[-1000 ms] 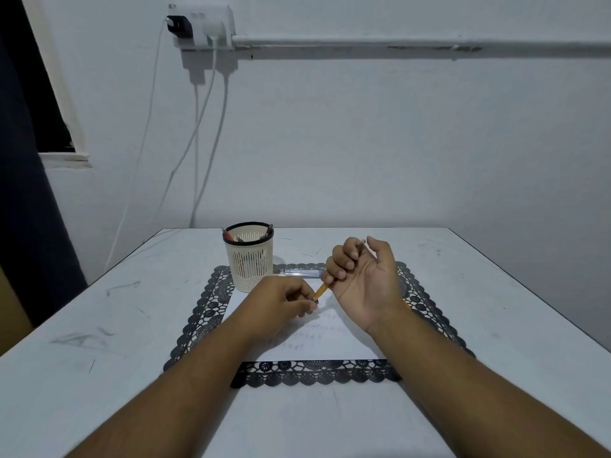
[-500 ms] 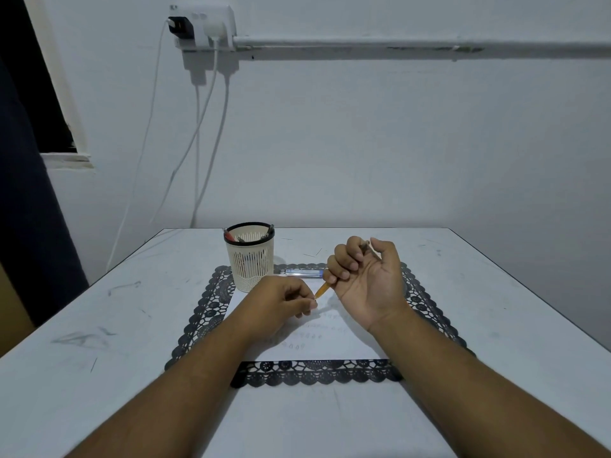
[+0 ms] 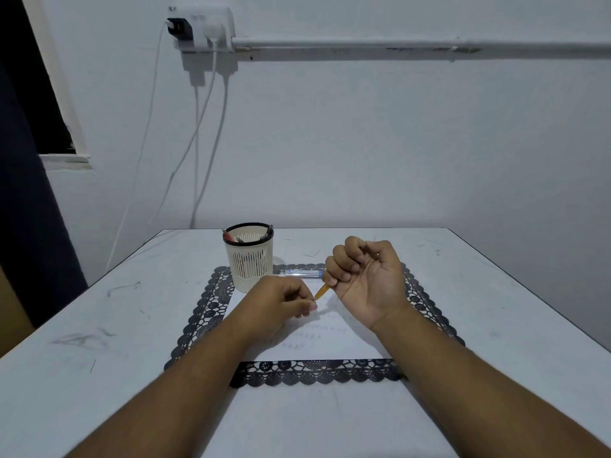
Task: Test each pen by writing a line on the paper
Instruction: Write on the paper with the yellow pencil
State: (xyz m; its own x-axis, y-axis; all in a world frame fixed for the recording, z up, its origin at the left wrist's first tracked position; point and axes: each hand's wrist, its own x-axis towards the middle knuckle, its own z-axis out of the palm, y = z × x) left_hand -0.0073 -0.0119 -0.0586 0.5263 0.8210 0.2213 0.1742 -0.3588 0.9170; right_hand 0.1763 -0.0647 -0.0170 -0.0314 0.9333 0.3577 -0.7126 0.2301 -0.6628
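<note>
Head view: the only cam I have, looks fwd and down over the bench [image 3: 99,325].
R hand [image 3: 367,279]: palm up, fingers curled round a yellow pen [image 3: 320,291]. I see the pen's lower end poking out below the fist, angled down-left. A pale bit shows at the top of the fist; can't tell if it's the same pen.
L hand [image 3: 281,304]: knuckles up, fingers curled in, thumb and forefinger tips pinched just beside the pen's lower end. Can't tell if they touch it or hold smth small.
Both hands: raised over the far part of the paper [image 3: 330,345], close together.
Paper: white sheet lying on a black lace mat [image 3: 317,373], a few rows of small faint marks on it, near the middle.
Mat: flat on the bench, centre, scalloped edge.
Cup [image 3: 248,257]: white slotted holder w/ black rim, upright at the mat's far-left corner. I make out pens inside, a red one at the rim.
Blue pen [image 3: 304,272]: lies flat on the mat's far edge, betw. cup and R hand, partly hidden by the fist.
Wall: socket [image 3: 201,26] top left w/ plugs, white cables [image 3: 211,133] hanging down behind the bench.
</note>
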